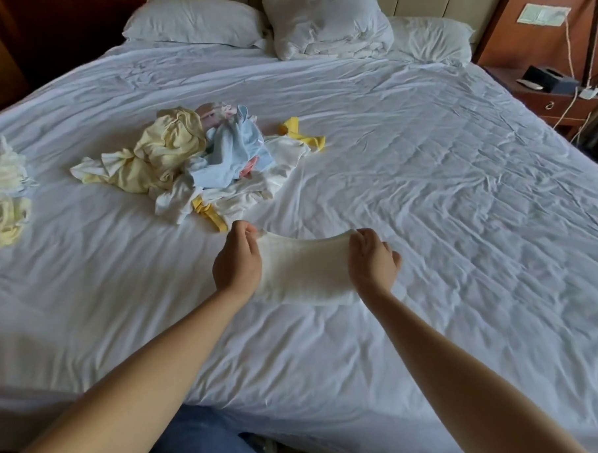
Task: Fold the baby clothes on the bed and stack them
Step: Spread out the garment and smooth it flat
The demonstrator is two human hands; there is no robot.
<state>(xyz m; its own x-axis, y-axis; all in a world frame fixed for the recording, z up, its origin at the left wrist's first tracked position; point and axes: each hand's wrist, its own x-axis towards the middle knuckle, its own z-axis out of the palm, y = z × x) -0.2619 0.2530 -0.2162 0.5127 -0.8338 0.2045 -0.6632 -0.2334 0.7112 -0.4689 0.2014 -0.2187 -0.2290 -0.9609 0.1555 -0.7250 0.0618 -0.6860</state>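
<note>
I see the left hand (236,260) and right hand (372,257) each pinching a corner of the white garment (303,274), stretched above the bed (426,186).

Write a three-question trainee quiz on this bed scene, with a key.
1. True or false: the left hand and the right hand both pinch the small white ribbed garment.
2. The heap of yellow, blue and white baby clothes lies: (a) beyond the hands, (b) under them, (c) to their right.
3. Fill in: the pale yellow and cream stack of clothes sits at the ___ edge of the white-sheeted bed.
Key: 1 true; 2 a; 3 left.
</note>
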